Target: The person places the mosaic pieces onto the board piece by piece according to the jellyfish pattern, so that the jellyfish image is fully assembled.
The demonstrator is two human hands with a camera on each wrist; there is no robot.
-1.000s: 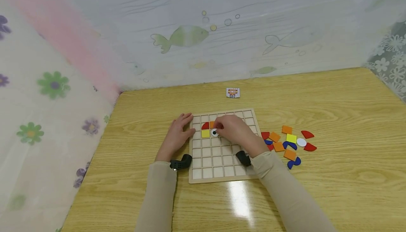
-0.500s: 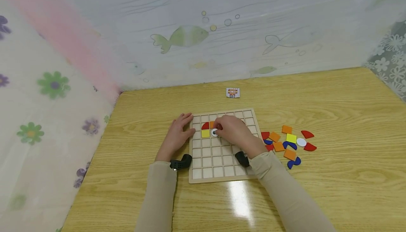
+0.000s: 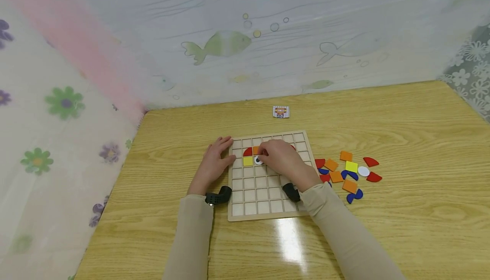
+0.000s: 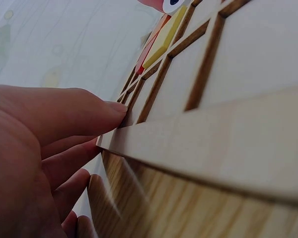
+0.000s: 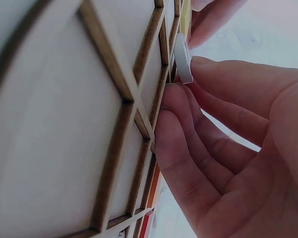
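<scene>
My right hand (image 3: pixel 281 156) is over the wooden grid board (image 3: pixel 237 218), its thumb and fingertips pinching a white disc (image 3: pixel 257 160) with a black dot. In the right wrist view the disc (image 5: pixel 183 58) stands tilted on edge at the grid, against the thumb. Left of it a yellow square (image 3: pixel 248 161) sits in a cell, below a red quarter-round (image 3: pixel 248 151) and an orange square (image 3: pixel 256 150). My left hand (image 3: pixel 212 163) lies along the board's left edge, thumb resting on the frame (image 4: pixel 188 139), fingers extended beside it. The right hand hides part of the upper rows.
Right of the board lie loose pieces: orange squares (image 3: pixel 349 186), red quarter-rounds (image 3: pixel 374 177), blue pieces (image 3: pixel 358 193), a yellow square (image 3: pixel 351 167) and a white disc (image 3: pixel 363 171). A small printed card (image 3: pixel 281 112) lies behind the board, near the wall (image 3: pixel 214 80).
My right hand shifts very slightly with the white disc at its fingertips, and the disc's black dot shows at a different spot. The left hand and the board stay put.
</scene>
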